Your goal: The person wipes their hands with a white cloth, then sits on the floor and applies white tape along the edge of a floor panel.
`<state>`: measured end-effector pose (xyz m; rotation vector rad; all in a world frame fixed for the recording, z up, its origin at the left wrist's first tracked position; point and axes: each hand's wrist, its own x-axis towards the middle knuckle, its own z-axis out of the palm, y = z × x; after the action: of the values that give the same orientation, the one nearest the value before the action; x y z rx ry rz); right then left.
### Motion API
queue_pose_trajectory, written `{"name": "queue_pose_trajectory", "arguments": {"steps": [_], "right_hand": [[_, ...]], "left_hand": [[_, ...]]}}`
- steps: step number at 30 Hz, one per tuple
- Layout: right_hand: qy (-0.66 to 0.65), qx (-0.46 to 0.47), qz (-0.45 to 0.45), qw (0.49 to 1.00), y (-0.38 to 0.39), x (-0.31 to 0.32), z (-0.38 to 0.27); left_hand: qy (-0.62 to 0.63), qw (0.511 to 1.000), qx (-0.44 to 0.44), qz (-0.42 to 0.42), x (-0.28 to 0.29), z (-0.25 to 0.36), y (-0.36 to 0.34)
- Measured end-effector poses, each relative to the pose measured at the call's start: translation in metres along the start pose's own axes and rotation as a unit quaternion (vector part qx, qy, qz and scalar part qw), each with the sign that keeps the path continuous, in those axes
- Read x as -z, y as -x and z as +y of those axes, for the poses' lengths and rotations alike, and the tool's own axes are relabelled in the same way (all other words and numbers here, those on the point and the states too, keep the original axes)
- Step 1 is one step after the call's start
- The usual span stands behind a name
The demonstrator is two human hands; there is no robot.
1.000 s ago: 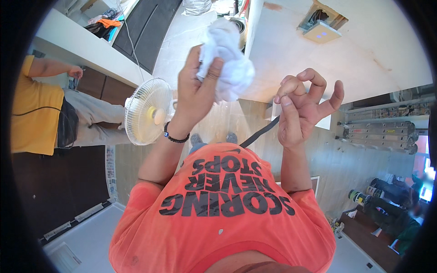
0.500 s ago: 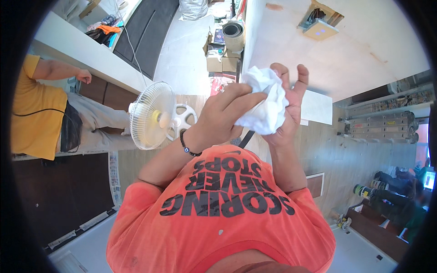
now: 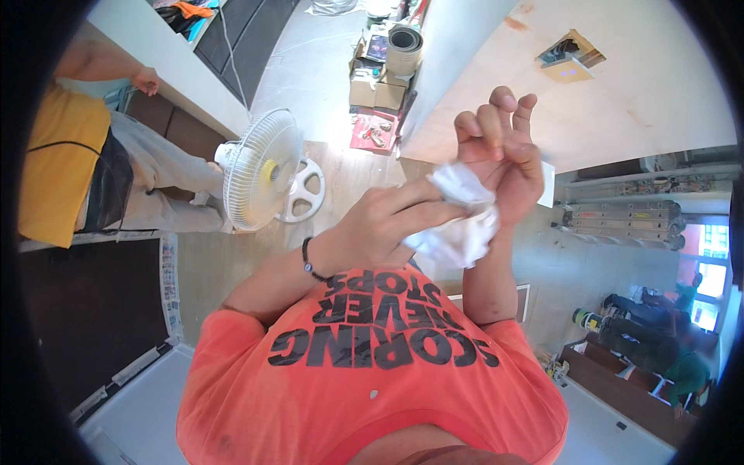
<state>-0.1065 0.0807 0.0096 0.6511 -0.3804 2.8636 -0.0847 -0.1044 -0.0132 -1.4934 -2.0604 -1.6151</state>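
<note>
A crumpled white cloth (image 3: 457, 225), slightly blurred, is gripped in my left hand (image 3: 395, 221), its fingers bent over the near side. A dark beaded bracelet (image 3: 308, 262) circles the left wrist. My right hand (image 3: 500, 159) is raised just beyond the cloth, palm toward it, with loosely curled fingers and nothing held in them. The cloth lies against or right beside the lower right palm; exact contact is hard to make out. Both hands are in front of the orange shirt.
A white fan (image 3: 267, 174) stands at left, near a person in a yellow shirt (image 3: 70, 163). Ahead are a cardboard box (image 3: 376, 91) and a rolled mat (image 3: 404, 54). A pale panel with a square cutout (image 3: 572, 58) fills the upper right. A folded ladder (image 3: 620, 221) lies farther right.
The cloth has moved down and slightly right, away from the right fingers toward the lower palm. My right fingers have curled more. The whole view has shifted a little.
</note>
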Motion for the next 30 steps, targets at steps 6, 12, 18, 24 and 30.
{"name": "queue_pose_trajectory", "arguments": {"steps": [6, 12, 18, 24, 30], "right_hand": [[-0.176, -0.055, 0.128, 0.974, -0.001, -0.033, 0.009], [-0.186, -0.122, -0.029, 0.975, 0.016, 0.005, 0.035], [0.087, -0.048, 0.18, 0.979, 0.056, 0.005, 0.078], [0.129, -0.034, 0.143, 0.981, 0.025, 0.032, 0.06], [-0.006, -0.137, 0.157, 0.978, 0.084, 0.049, 0.097]], "left_hand": [[0.372, 0.838, 0.208, 0.34, 0.017, -0.021, 0.048], [0.404, 0.803, 0.143, 0.414, 0.03, -0.032, 0.053], [0.118, 0.97, 0.014, 0.211, 0.011, -0.024, 0.027], [0.087, 0.977, -0.024, 0.193, -0.001, -0.021, 0.057], [0.247, 0.913, 0.261, 0.191, 0.039, -0.042, 0.038]]}}
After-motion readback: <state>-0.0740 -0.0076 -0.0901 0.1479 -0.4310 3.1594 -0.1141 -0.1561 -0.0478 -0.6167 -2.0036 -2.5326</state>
